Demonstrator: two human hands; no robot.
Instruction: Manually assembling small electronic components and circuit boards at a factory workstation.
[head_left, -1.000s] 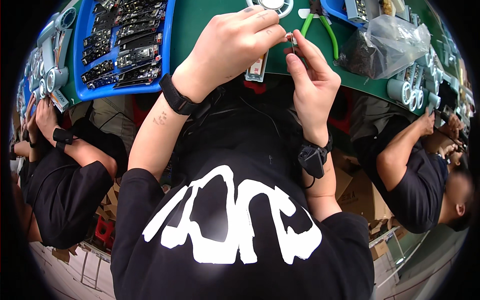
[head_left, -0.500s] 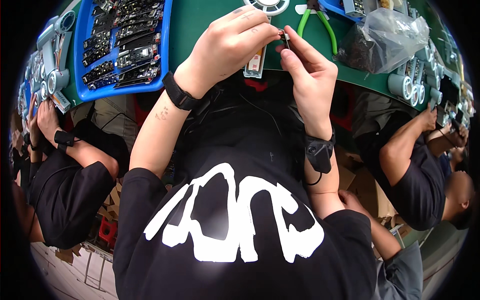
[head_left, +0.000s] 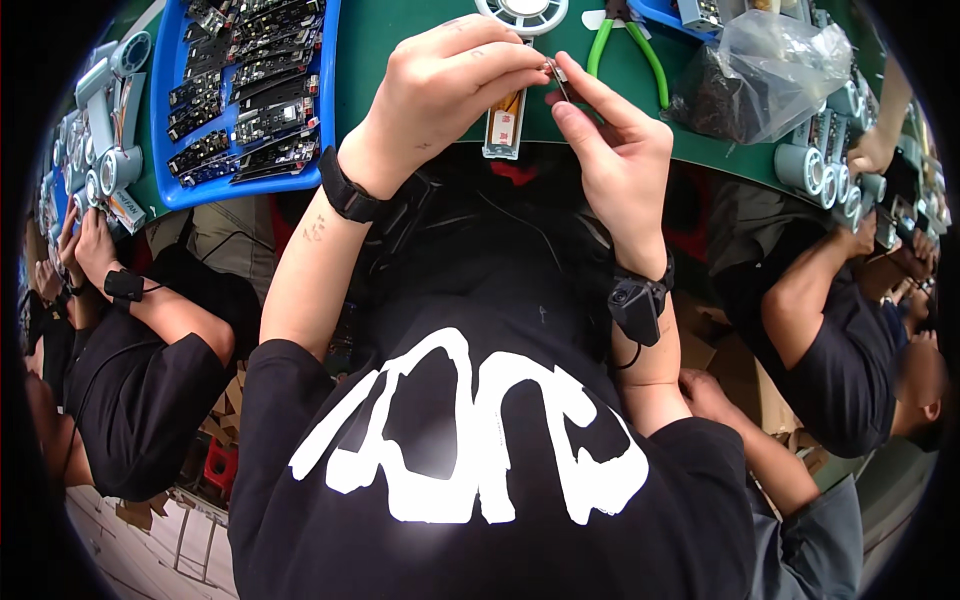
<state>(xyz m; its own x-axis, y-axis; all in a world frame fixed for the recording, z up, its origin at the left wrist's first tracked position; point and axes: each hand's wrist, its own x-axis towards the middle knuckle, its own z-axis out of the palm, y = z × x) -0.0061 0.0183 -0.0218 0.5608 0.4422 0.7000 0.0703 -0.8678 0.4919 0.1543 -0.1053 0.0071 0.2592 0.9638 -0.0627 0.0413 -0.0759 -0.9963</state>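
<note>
Held up over the table's near edge, a small dark circuit board is pinched edge-on between the thumb and fingers of my right hand. The fingertips of my left hand are closed together at the board's upper end, where a bit of red shows. What exactly they grip is too small to make out. Under both hands lies a pale blue handheld fan with its round head away from me. Its opened handle shows a yellowish inside and a white label; my left hand covers part of it.
A blue tray of circuit boards stands at left. Right of the fan lie green-handled pliers and a clear plastic bag with dark contents. More fan bodies are at both sides. Co-workers sit left and right.
My hands stay together at the board and have shifted slightly left. The fan has moved slightly left too. At the far right another person's hand has come in over the fan bodies.
</note>
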